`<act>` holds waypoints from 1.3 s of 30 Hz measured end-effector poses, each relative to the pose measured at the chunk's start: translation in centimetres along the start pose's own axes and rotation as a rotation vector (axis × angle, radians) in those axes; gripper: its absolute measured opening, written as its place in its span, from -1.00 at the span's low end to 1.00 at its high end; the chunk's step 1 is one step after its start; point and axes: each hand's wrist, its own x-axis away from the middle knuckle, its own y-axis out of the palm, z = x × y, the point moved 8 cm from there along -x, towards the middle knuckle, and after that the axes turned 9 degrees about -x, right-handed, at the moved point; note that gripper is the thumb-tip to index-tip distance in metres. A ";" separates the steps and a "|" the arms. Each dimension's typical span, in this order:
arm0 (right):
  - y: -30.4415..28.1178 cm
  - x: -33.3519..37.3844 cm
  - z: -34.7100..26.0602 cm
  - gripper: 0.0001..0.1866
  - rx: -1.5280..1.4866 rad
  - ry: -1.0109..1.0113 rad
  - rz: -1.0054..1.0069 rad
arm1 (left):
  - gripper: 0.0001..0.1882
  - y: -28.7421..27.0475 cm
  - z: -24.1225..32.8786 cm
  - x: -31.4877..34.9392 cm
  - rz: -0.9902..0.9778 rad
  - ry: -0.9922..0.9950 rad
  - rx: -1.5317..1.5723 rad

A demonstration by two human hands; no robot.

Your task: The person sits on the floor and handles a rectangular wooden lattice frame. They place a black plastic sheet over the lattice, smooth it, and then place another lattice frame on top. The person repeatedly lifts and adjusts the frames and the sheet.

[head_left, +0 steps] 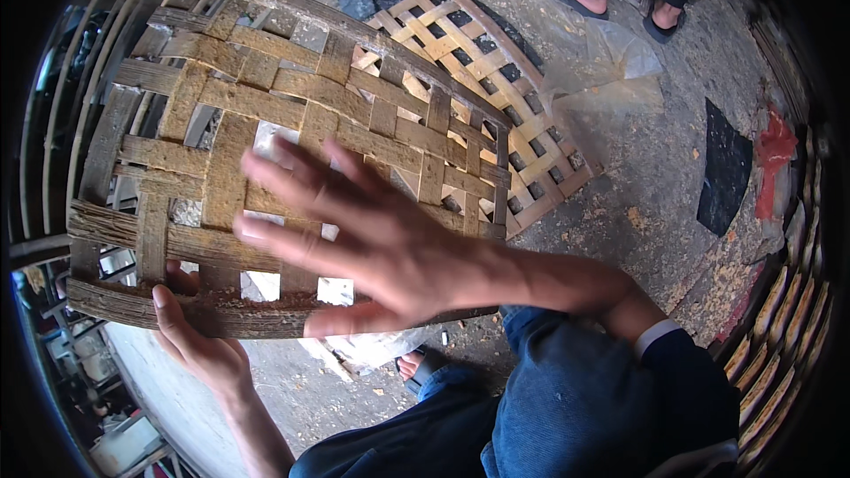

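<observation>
The left hand [202, 352] clamps a brown, four-sided woven wood-strip panel [252, 104] by its near left corner, above the grey floor [584, 221]. The right hand [381, 252] spreads its blurred fingers over it; contact is unclear.

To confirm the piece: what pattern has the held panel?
Woven panel: brown over-under lattice, head view.

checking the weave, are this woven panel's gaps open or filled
Several are open: pale patches show through the woven panel around the right hand.
</observation>
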 end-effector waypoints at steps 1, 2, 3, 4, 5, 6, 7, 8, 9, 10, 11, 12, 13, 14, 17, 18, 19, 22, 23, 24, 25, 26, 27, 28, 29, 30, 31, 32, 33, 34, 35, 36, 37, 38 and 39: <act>1.8 0.2 -2.3 -0.06 -0.093 -0.007 -0.085 | -0.52 0.6 0.1 -0.1 -0.036 -0.015 0.005; 3.0 0.9 -3.3 0.01 -0.142 0.017 -0.183 | -0.52 0.9 0.4 -0.4 -0.074 -0.025 0.009; 4.0 1.9 -4.1 0.10 -0.192 0.041 -0.284 | -0.52 1.2 0.6 -0.7 -0.111 -0.037 0.012; 5.5 3.5 -3.5 0.29 -0.104 0.120 -0.359 | -0.49 0.9 0.6 -0.7 0.003 -0.035 -0.044; 5.3 3.5 -3.1 0.42 0.270 0.012 -0.170 | -0.47 1.1 0.7 -1.0 -0.047 -0.005 -0.102; 5.0 5.1 -1.8 0.40 0.096 0.075 -0.152 | -0.44 1.0 0.7 -1.5 -0.096 0.023 -0.160; 3.2 5.5 -1.2 0.38 -0.089 0.136 -0.138 | -0.41 0.3 0.5 -2.1 -0.136 0.046 -0.224; 1.1 5.1 -2.5 0.14 0.032 0.181 -0.230 | -0.39 0.1 1.3 -2.9 -0.253 0.153 -0.302; -1.0 4.9 -3.2 0.02 0.042 0.176 -0.235 | -0.37 0.3 2.4 -3.8 -0.369 0.264 -0.372; -2.5 4.6 -3.4 -0.09 0.045 0.170 -0.237 | -0.35 0.9 3.4 -4.0 -0.484 0.376 -0.451; -4.1 4.0 -3.6 -0.20 0.050 0.158 -0.240 | -0.32 1.4 3.8 -4.4 -0.469 0.340 -0.411; -6.3 3.1 -3.7 -0.34 0.149 0.125 -0.213 | -0.33 1.0 4.5 -5.8 -0.434 0.385 -0.496; -8.5 2.0 -4.0 -0.47 0.238 0.090 -0.181 | -0.35 0.3 5.4 -7.1 -0.396 0.429 -0.592; -10.0 0.9 -4.0 -0.50 0.288 0.239 -0.312 | -0.37 0.5 6.4 -7.6 -0.320 0.470 -0.689; -15.8 -1.3 -2.6 -0.58 0.572 0.357 -0.353 | -0.34 1.0 8.1 -7.7 -0.067 0.643 -0.906; -18.4 -1.5 -1.4 -0.57 0.620 0.434 -0.350 | -0.32 1.5 6.7 -7.9 -0.069 0.632 -0.844; -20.9 -1.7 -0.2 -0.56 0.656 0.503 -0.337 | -0.29 1.8 6.4 -7.9 -0.066 0.628 -0.795; -23.9 -1.8 2.7 -0.59 0.331 0.408 -0.178 | -0.26 1.3 7.2 -7.9 -0.159 0.614 -0.684; -24.2 -1.5 3.9 -0.59 0.245 0.400 -0.161 | -0.28 1.2 6.5 -7.9 -0.206 0.555 -0.611; -24.3 -1.5 4.9 -0.58 0.159 0.392 -0.143 | -0.30 1.2 5.5 -7.9 -0.251 0.497 -0.537; -24.3 -1.7 5.7 -0.57 0.219 0.349 -0.108 | -0.32 1.4 4.8 -7.7 -0.298 0.436 -0.468; -24.4 -1.8 6.2 -0.56 0.280 0.304 -0.072 | -0.48 1.8 4.2 -6.9 -0.311 0.364 -0.435; -24.9 -1.6 6.7 -0.55 0.356 0.267 -0.035 | -0.52 2.3 3.3 -6.6 -0.356 0.330 -0.435; -24.6 -1.7 7.2 -0.49 0.450 0.198 0.006 | -0.55 2.8 2.4 -6.3 -0.403 0.297 -0.433; -24.4 -1.4 7.3 -0.37 0.593 0.133 0.118 | -0.58 3.3 2.1 -5.8 -0.449 0.266 -0.442; -23.9 -1.1 7.2 -0.23 0.745 0.070 0.225 | -0.65 4.0 2.8 -4.9 -0.354 0.276 -0.407; -22.6 -1.7 6.8 -0.08 0.868 -0.003 0.350 | -0.66 3.2 3.6 -4.8 -0.344 0.278 -0.441; -20.6 -2.0 5.9 -0.21 0.780 0.008 0.419 | -0.67 2.5 3.7 -4.6 -0.336 0.273 -0.459; -18.6 -2.5 4.8 -0.33 0.687 0.012 0.492 | -0.69 1.7 4.1 -4.3 -0.327 0.270 -0.484; -17.1 -1.9 4.9 -0.37 0.656 -0.096 0.496 | -0.68 1.8 4.2 -3.9 -0.312 0.273 -0.483; -15.3 -1.3 5.1 -0.40 0.619 -0.205 0.502 | -0.67 1.9 4.5 -3.5 -0.287 0.282 -0.489; -13.3 -0.9 5.7 -0.37 0.538 -0.195 0.497 | -0.66 2.3 4.5 -3.0 -0.265 0.288 -0.490; -11.1 -0.5 5.8 -0.34 0.449 -0.185 0.496 | -0.65 2.5 4.8 -2.5 -0.240 0.294 -0.499; -8.5 -0.3 5.8 -0.28 0.370 -0.094 0.341 | -0.63 3.0 4.8 -2.0 -0.287 0.230 -0.468; -5.7 -0.1 5.7 -0.21 0.282 -0.007 0.188 | -0.63 3.0 5.0 -1.7 -0.287 0.215 -0.461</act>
